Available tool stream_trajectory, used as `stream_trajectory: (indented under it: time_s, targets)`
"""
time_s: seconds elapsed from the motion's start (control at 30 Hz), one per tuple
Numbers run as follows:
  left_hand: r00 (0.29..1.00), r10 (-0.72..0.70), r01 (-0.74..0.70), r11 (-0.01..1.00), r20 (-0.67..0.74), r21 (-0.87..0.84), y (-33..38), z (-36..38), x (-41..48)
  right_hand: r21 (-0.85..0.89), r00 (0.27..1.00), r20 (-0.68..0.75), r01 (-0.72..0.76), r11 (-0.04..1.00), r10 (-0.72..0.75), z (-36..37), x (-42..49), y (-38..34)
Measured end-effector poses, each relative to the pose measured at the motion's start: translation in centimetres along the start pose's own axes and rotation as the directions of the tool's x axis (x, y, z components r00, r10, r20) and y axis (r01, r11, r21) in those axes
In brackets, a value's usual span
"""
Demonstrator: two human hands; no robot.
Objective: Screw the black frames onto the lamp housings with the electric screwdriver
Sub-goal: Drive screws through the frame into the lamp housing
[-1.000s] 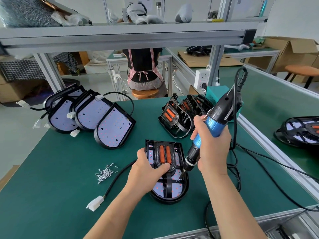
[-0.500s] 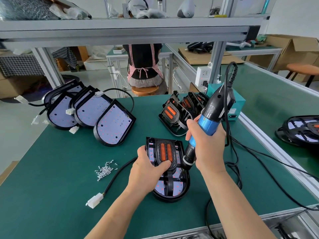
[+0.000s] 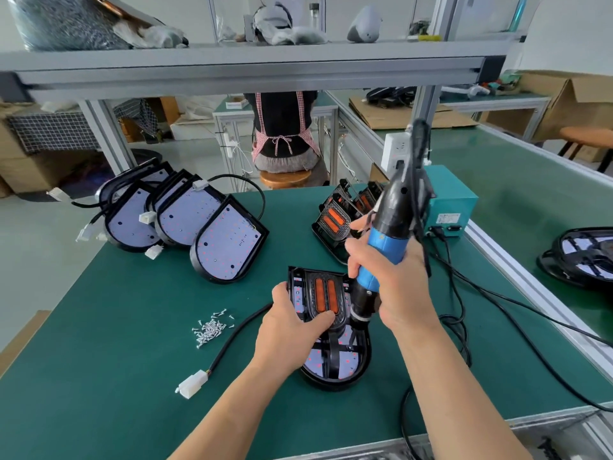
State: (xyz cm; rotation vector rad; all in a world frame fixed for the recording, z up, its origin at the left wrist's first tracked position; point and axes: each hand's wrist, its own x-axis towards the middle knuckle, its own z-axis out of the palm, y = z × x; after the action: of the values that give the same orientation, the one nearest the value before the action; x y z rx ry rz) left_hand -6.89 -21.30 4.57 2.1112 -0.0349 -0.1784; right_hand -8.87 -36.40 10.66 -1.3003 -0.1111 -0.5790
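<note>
Head-worn view, forward-down, close over workbench (image 3: 99,327)

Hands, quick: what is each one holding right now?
Left hand: grips the black D-shaped lamp housing, thumb on its black plastic frame.
Right hand: wrapped round the blue-and-black electric screwdriver.

Housing (image 3: 335,370) flat on the surface (image 3: 132,327), centre, near the front edge. Frame (image 3: 323,293) on top of it. Left hand (image 3: 288,330) holds its left side. Right hand (image 3: 394,287) grips the screwdriver (image 3: 384,247), tip down at the frame's right side. Screws (image 3: 212,328) heaped just left of the housing. Connector (image 3: 192,388) front-left, at the end of the cable (image 3: 238,330) from the housing. Spare housings (image 3: 229,247) overlap in a row, back left. Frame stack (image 3: 331,222) behind the housing, with the box (image 3: 451,207) just right of it. Shelf (image 3: 232,61) overhead.
</note>
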Motion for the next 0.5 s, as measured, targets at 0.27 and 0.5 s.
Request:
stream_trajectory:
  time_s: [0.27,0.5]
  targets:
    - [1.0,-0.013,0.012,0.999,0.009,0.029,0.0,-0.3,0.0,0.145,0.962,-0.248,0.151,0.978,-0.112,-0.9,1.2,-3.3]
    - [0.998,0.063,-0.058,0.97,-0.012,0.235,-0.2,-2.3,0.2,0.214,0.916,-0.398,0.151,0.965,-0.055,-0.8,0.4,-2.9]
